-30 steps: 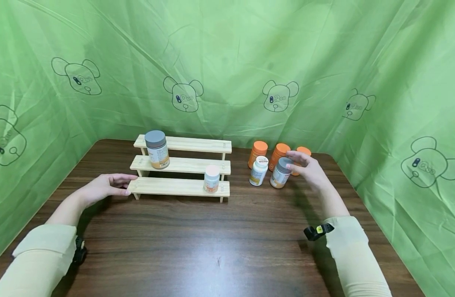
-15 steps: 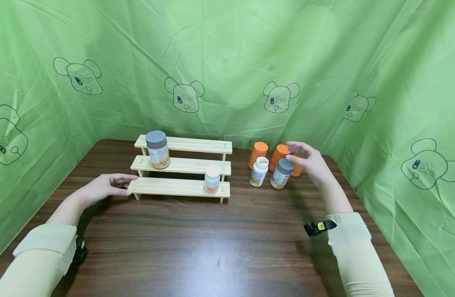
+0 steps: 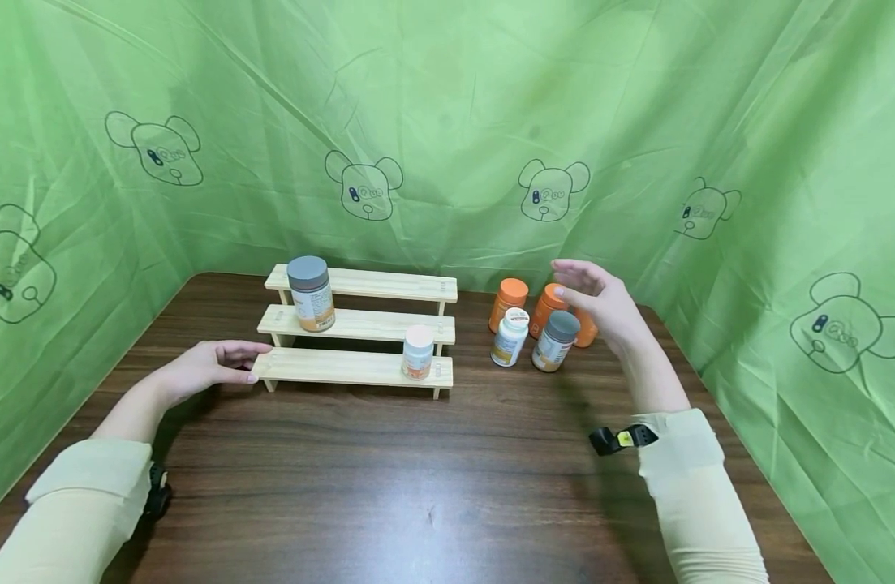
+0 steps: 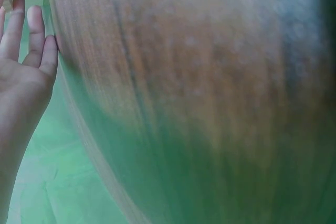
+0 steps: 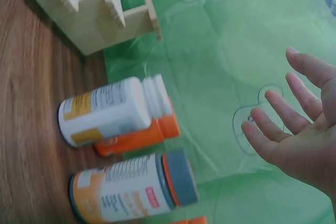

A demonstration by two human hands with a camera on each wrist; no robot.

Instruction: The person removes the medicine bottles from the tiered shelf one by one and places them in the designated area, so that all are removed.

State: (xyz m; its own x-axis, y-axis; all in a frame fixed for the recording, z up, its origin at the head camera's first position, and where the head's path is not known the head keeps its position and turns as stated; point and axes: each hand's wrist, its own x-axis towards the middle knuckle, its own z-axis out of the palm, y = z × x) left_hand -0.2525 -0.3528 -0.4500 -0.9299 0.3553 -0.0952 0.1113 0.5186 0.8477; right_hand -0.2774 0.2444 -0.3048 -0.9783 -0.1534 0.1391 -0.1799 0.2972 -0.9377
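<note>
Five containers stand together on the brown wood table (image 3: 418, 478), and we've got a right hand (image 3: 599, 304) up over the back ones: fingers loosely spread, thumb apart, nothing in its grasp. The front pair there is a white bottle (image 3: 509, 339) and, just beside it, a grey-lidded jar (image 3: 554, 345), both upright. Behind them we count three orange-capped bottles: one at the left (image 3: 507, 304), one in the middle (image 3: 546, 312), and a right one (image 3: 585, 328) partly covered by the hand. Over on the other side, the left hand (image 3: 206, 375) has its fingertips and thumb at the left end of the lowest step of a three-step wooden rack (image 3: 337, 367), fingers relaxed rather than curled. On that rack we see a bigger grey-lidded jar (image 3: 311, 300) toward the left of the middle step and a small white bottle (image 3: 418, 355) near the right end of the lowest one. Behind everything hangs a green curtain (image 3: 454, 97) with bear-like line drawings.
</note>
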